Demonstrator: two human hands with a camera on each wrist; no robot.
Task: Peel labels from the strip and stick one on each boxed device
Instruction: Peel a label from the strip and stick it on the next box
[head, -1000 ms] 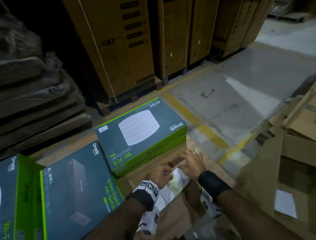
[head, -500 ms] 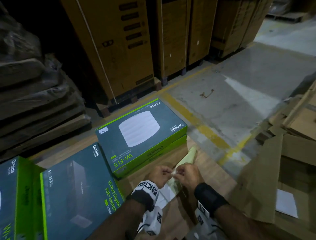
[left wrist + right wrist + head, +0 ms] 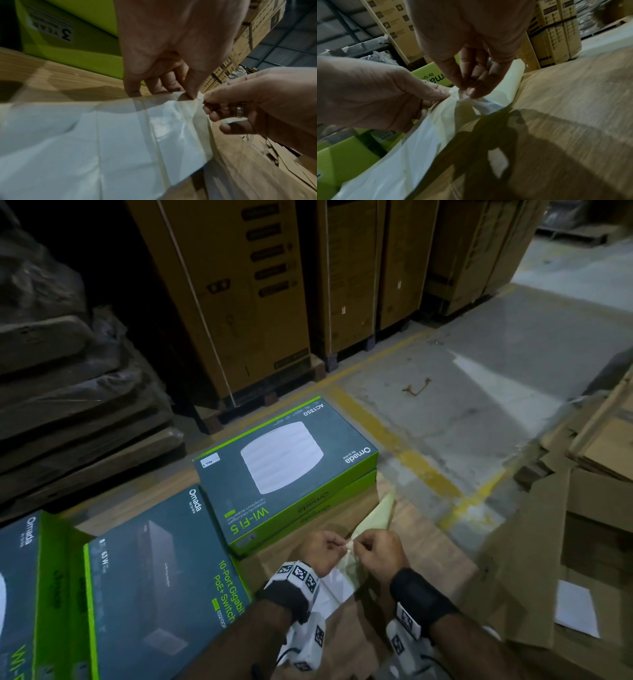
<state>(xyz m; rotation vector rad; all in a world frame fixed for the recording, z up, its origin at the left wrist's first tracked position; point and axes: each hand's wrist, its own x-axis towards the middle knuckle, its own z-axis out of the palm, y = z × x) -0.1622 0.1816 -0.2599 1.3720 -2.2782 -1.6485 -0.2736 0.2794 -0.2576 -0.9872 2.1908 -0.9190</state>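
1. The pale, creased, white-and-cream paper label strip (image 3: 120, 135) is long and glossy, with faint lines dividing it.
2. We pinch its raised end between our left hand (image 3: 322, 547) and right hand (image 3: 378, 554).
3. The rest trails towards us over the brown cardboard counter (image 3: 428, 546), beside the green-edged boxed device (image 3: 284, 463).

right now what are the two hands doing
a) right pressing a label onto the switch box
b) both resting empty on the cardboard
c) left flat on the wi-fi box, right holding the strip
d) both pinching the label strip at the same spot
d: the left hand and the right hand meet fingertip to fingertip on the edge of the label strip, held clear of the wi-fi box.
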